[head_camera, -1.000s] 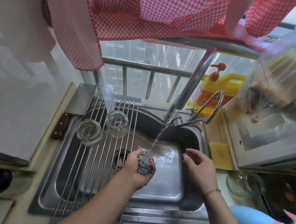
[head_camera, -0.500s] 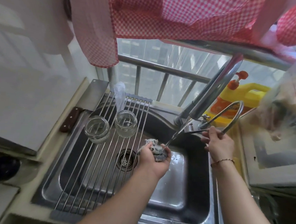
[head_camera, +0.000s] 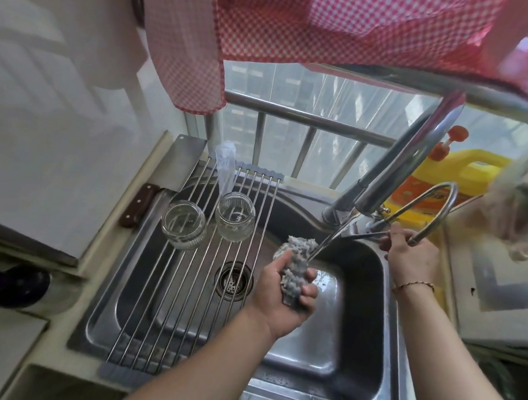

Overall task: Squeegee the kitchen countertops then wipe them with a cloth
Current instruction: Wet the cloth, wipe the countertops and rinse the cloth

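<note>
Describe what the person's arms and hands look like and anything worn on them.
Both forearms are bare, with no sleeves in view and no gloves on either hand. The right hand has a thin cord bracelet with small beads around its wrist. The left hand and its wrist carry nothing: no ring, watch or band shows. No markings are visible on either arm.

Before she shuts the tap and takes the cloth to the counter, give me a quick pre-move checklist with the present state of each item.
1. Cloth gripped in left hand: ok.
2. Cloth under the water stream: ok.
3. Right hand on the tap lever: ok.
4. Water off: not ok, it runs.
5. Cloth wrung out: cannot tell.
6. Two glass jars upright on the rack, apart from the hands: ok.
</note>
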